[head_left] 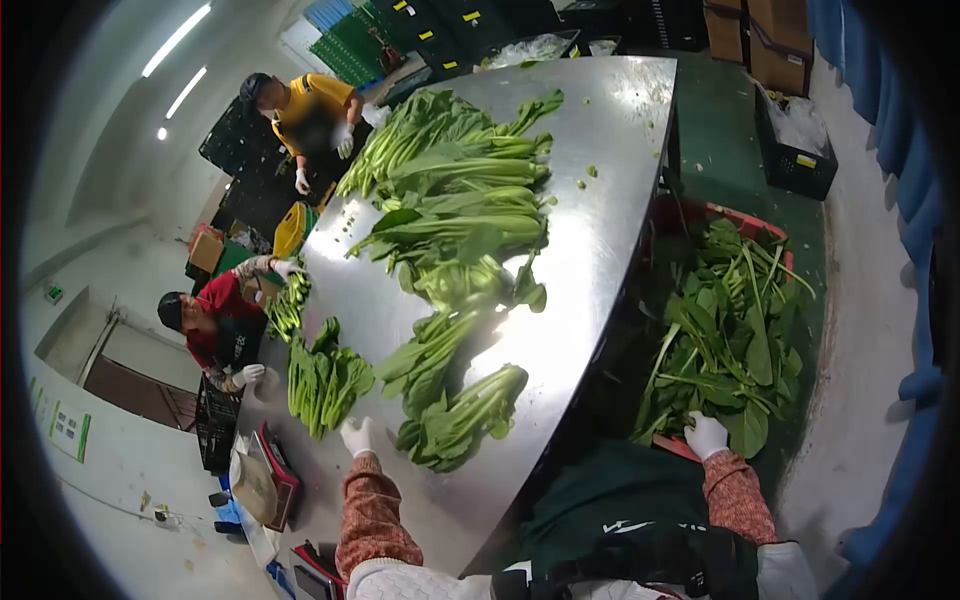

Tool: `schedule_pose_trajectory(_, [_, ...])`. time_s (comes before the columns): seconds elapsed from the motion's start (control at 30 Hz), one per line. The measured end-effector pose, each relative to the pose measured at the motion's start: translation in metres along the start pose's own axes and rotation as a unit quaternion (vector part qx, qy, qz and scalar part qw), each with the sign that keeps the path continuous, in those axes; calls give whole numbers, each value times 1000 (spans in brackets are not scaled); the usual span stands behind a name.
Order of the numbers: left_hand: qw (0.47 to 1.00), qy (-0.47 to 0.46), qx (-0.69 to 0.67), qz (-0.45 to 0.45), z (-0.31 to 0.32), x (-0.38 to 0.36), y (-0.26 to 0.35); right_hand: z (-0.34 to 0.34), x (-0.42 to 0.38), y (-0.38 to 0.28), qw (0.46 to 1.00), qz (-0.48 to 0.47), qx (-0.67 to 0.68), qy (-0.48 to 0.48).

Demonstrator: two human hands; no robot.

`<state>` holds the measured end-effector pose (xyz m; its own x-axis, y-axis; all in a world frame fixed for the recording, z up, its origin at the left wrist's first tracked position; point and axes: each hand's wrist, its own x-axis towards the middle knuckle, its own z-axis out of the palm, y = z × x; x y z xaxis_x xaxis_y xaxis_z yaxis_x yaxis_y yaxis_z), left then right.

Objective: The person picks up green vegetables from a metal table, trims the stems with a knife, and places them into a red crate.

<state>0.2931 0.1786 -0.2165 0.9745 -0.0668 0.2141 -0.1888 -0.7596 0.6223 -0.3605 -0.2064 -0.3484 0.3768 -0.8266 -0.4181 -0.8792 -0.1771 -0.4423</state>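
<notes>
My left hand (358, 437), in a white glove, is over the metal table (600, 130), between a bunch of leafy greens (325, 385) and the nearest greens of the long row (465, 415). Its fingers are too small to make out. On the right, my right hand (706, 436), also gloved, is at the near edge of a red crate (745, 218) heaped with loose leaves and stems (735, 330). The fingers are bent down against the leaves, and what they hold, if anything, is hidden.
Across the table stand a person in yellow (310, 115) and a person in red (225, 310), who touches small greens (289, 305). Red scales (275, 475) stand at the table's left edge. A black crate (800, 165) is on the floor at right.
</notes>
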Motion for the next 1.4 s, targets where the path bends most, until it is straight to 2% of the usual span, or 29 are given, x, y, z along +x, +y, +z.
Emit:
schedule_pose_trajectory(0.03, [995, 28, -55, 76, -5, -1, 14, -2, 1, 0, 1000, 4, 3, -7])
schedule_pose_trajectory(0.07, [991, 38, -76, 102, -20, -30, 73, 8, 4, 9, 1000, -15, 13, 14])
schedule_pose_trajectory(0.1, [988, 36, -94, 117, -22, -43, 95, -2, 0, 1, 1000, -9, 2, 3])
schedule_pose_trajectory(0.13, [970, 7, -161, 180, -24, -67, 133, 10, 6, 12, 998, -43, 17, 37])
schedule_pose_trajectory(0.23, [947, -23, -70, 314, -34, -145, 221, 1, 1, 7, 998, -52, 11, 37])
schedule_pose_trajectory(0.3, [932, -63, -73, 351, -25, -181, 249, -7, -2, 3, 997, -59, 56, 18])
schedule_pose_trajectory(0.37, [890, -108, -20, 442, -11, -201, 263, -13, -2, -2, 994, -32, 102, -9])
schedule_pose_trajectory(0.43, [860, -122, 35, 494, 8, -217, 270, -16, -3, -7, 991, -41, 129, 5])
schedule_pose_trajectory(0.5, [849, -138, 64, 507, 26, -223, 273, -24, -6, -12, 988, -40, 148, 16])
schedule_pose_trajectory(0.6, [855, -136, 80, 494, 49, -223, 290, -46, -17, -37, 987, -47, 147, 42])
schedule_pose_trajectory(0.7, [843, -214, 192, 454, 68, -217, 287, -50, -19, -42, 977, -81, 186, 58])
schedule_pose_trajectory(0.73, [836, -197, 215, 465, 68, -214, 290, -53, -20, -46, 973, -85, 205, 64])
schedule_pose_trajectory(0.83, [852, -139, 154, 481, 53, -211, 296, -69, -25, -58, 968, -97, 213, 87])
schedule_pose_trajectory(0.87, [843, -81, 117, 518, 47, -208, 303, -77, -26, -64, 967, -86, 230, 66])
schedule_pose_trajectory(0.9, [853, -83, 92, 508, 38, -206, 311, -85, -27, -73, 964, -119, 225, 81])
schedule_pose_trajectory(0.97, [853, -129, -23, 506, 20, -206, 347, -106, -25, -96, 954, -181, 208, 120])
schedule_pose_trajectory(1.03, [862, -258, -123, 418, 8, -214, 378, -129, -21, -129, 918, -264, 228, 186])
schedule_pose_trajectory(1.07, [860, -354, -191, 315, 3, -222, 397, -151, -25, -148, 917, -276, 217, 192])
schedule_pose_trajectory(1.1, [835, -445, -250, 204, 1, -232, 415, -169, -27, -165, 904, -295, 218, 218])
schedule_pose_trajectory(1.17, [777, -523, -314, 156, 10, -247, 438, -193, -27, -188, 863, -336, 260, 274])
schedule_pose_trajectory(1.23, [722, -587, -343, 131, 24, -263, 453, -220, -32, -194, 852, -378, 242, 269])
schedule_pose_trajectory(1.27, [685, -622, -362, 117, 27, -272, 463, -229, -35, -195, 858, -370, 218, 282])
schedule_pose_trajectory(1.4, [628, -675, -374, 101, 53, -296, 473, -253, -41, -185, 876, -339, 149, 309])
